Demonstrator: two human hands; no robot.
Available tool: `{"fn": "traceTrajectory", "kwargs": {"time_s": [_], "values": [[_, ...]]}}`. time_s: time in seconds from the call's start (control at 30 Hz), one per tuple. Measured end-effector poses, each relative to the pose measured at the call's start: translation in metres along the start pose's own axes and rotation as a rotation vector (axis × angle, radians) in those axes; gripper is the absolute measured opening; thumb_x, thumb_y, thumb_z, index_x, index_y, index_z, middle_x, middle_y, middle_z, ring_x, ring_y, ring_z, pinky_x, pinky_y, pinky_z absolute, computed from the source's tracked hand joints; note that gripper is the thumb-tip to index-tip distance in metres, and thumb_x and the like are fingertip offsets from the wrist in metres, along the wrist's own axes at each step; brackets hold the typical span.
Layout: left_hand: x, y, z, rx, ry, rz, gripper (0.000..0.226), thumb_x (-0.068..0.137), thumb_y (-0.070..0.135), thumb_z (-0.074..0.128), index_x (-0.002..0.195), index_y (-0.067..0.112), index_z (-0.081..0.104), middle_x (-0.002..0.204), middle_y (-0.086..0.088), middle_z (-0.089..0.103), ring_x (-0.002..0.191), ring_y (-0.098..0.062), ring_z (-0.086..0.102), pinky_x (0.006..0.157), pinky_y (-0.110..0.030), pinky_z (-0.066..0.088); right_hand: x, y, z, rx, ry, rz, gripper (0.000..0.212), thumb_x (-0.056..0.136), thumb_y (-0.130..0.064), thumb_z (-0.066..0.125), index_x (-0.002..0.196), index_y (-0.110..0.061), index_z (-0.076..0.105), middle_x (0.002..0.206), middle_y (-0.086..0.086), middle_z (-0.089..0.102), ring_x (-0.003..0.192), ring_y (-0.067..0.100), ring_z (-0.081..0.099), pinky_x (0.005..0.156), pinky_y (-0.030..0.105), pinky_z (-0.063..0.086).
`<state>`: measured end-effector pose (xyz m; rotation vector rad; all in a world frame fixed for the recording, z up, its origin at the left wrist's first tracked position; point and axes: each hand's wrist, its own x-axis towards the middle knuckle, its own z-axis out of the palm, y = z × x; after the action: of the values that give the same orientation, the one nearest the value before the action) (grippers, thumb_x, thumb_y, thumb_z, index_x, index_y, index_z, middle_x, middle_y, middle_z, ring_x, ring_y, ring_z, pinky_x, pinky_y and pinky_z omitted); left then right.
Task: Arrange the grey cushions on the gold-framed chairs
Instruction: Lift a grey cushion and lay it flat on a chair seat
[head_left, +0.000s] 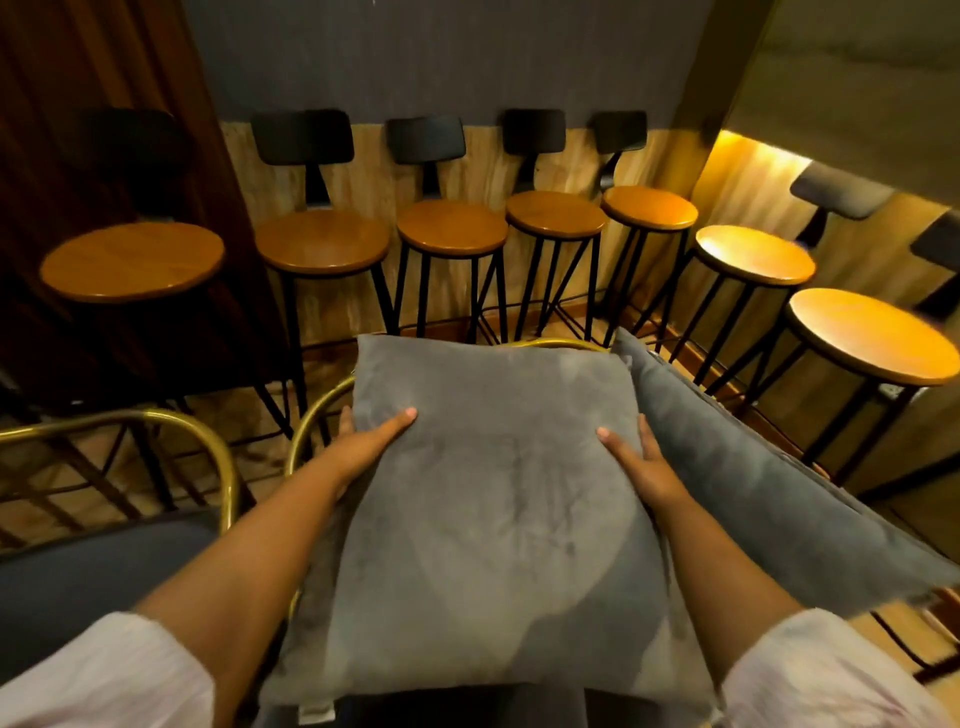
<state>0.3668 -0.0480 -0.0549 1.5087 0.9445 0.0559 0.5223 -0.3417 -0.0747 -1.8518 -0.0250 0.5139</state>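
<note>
A large grey cushion (493, 499) fills the middle of the view, lying over a gold-framed chair (317, 415) whose curved gold back shows at its left and top edges. My left hand (371, 439) grips the cushion's left edge, thumb on top. My right hand (636, 460) grips its right edge the same way. A second grey cushion (769, 493) leans at a slant right beside it, touching my right hand. Another gold-framed chair (156, 421) with a dark blue seat stands at the lower left, with no cushion visible on it.
A row of several bar stools (452, 226) with round wooden seats and black backrests lines the far wall and bends around the right side. A dark curtain (93, 78) hangs at the left. The floor is wooden.
</note>
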Motion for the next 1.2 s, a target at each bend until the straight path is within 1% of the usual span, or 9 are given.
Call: {"fn": "traceTrajectory", "kwargs": {"time_s": [0.13, 0.27, 0.4, 0.6, 0.67, 0.77, 0.9, 1.07, 1.2], "values": [[0.007, -0.025, 0.02, 0.29, 0.117, 0.003, 0.121, 0.051, 0.087, 0.057, 0.148, 0.043, -0.002, 0.158, -0.008, 0.023, 0.139, -0.04, 0.033, 0.111, -0.056, 0.032, 0.025, 0.033, 0.03, -0.305, -0.156, 0.123, 0.086, 0.08, -0.068, 0.049, 0.148, -0.045, 0.002, 0.162, 0.009, 0.0, 0.147, 0.036, 0.007, 0.117, 0.05, 0.013], [0.007, -0.037, 0.034, 0.58, 0.202, 0.051, 0.095, 0.076, 0.075, 0.046, 0.149, 0.043, -0.005, 0.162, -0.012, 0.003, 0.146, -0.04, 0.016, 0.112, -0.054, 0.025, 0.036, 0.057, 0.054, -0.51, -0.121, 0.129, 0.08, 0.078, -0.078, 0.035, 0.144, -0.053, -0.002, 0.16, 0.013, -0.011, 0.146, 0.042, -0.004, 0.117, 0.058, 0.004], [0.014, -0.043, 0.032, 0.625, 0.21, 0.045, 0.092, 0.078, 0.074, 0.043, 0.149, 0.043, -0.007, 0.162, -0.013, -0.001, 0.146, -0.041, 0.013, 0.112, -0.055, 0.024, 0.039, 0.058, 0.058, -0.552, -0.124, 0.113, 0.079, 0.078, -0.078, 0.032, 0.144, -0.052, -0.003, 0.161, 0.012, -0.011, 0.146, 0.042, -0.005, 0.116, 0.061, 0.004], [0.011, -0.038, 0.022, 0.663, 0.121, 0.123, 0.089, 0.084, 0.068, 0.041, 0.152, 0.031, -0.002, 0.163, -0.01, 0.0, 0.149, -0.033, 0.008, 0.119, -0.05, 0.017, 0.033, 0.046, 0.063, -0.619, -0.114, -0.04, 0.072, 0.086, -0.07, 0.03, 0.148, -0.045, 0.004, 0.162, 0.009, -0.001, 0.147, 0.035, 0.001, 0.115, 0.06, 0.006], [0.002, -0.038, 0.011, 0.678, 0.067, 0.181, 0.088, 0.085, 0.065, 0.043, 0.153, 0.026, 0.004, 0.163, -0.01, 0.007, 0.149, -0.031, 0.014, 0.118, -0.049, 0.022, 0.027, 0.039, 0.072, -0.604, -0.122, -0.143, 0.074, 0.085, -0.069, 0.034, 0.148, -0.039, 0.013, 0.161, 0.007, 0.01, 0.147, 0.033, 0.008, 0.116, 0.059, 0.012], [-0.02, -0.041, -0.009, 0.628, 0.032, 0.291, 0.076, 0.088, 0.056, 0.047, 0.15, 0.022, 0.022, 0.156, -0.008, 0.032, 0.141, -0.029, 0.036, 0.111, -0.047, 0.036, 0.013, 0.021, 0.099, -0.597, -0.096, -0.292, 0.069, 0.087, -0.062, 0.04, 0.146, -0.028, 0.03, 0.157, 0.008, 0.028, 0.144, 0.03, 0.022, 0.114, 0.059, 0.02], [-0.05, -0.058, -0.059, 0.619, 0.163, 0.315, 0.055, 0.098, 0.036, 0.041, 0.147, 0.012, 0.031, 0.145, -0.013, 0.047, 0.129, -0.032, 0.049, 0.1, -0.036, 0.04, -0.025, -0.009, 0.165, -0.552, -0.16, -0.511, 0.054, 0.093, -0.043, 0.048, 0.142, -0.02, 0.04, 0.154, 0.008, 0.033, 0.145, 0.028, 0.021, 0.116, 0.058, 0.015], [-0.092, -0.108, -0.168, 0.608, 0.257, 0.274, 0.054, 0.097, 0.038, 0.041, 0.144, 0.013, 0.035, 0.145, -0.012, 0.046, 0.134, -0.03, 0.044, 0.107, -0.044, 0.038, -0.1, -0.027, 0.275, -0.432, -0.295, -0.655, 0.047, 0.094, -0.034, 0.051, 0.136, -0.013, 0.047, 0.148, 0.012, 0.041, 0.142, 0.029, 0.029, 0.116, 0.053, 0.022], [-0.135, -0.159, -0.27, 0.613, 0.329, 0.209, 0.058, 0.097, 0.04, 0.042, 0.147, 0.012, 0.031, 0.152, -0.011, 0.038, 0.139, -0.028, 0.038, 0.113, -0.042, 0.032, -0.174, -0.023, 0.374, -0.416, -0.352, -0.698, 0.044, 0.093, -0.025, 0.055, 0.133, -0.007, 0.05, 0.141, 0.018, 0.047, 0.137, 0.03, 0.036, 0.115, 0.036, 0.025]]}}
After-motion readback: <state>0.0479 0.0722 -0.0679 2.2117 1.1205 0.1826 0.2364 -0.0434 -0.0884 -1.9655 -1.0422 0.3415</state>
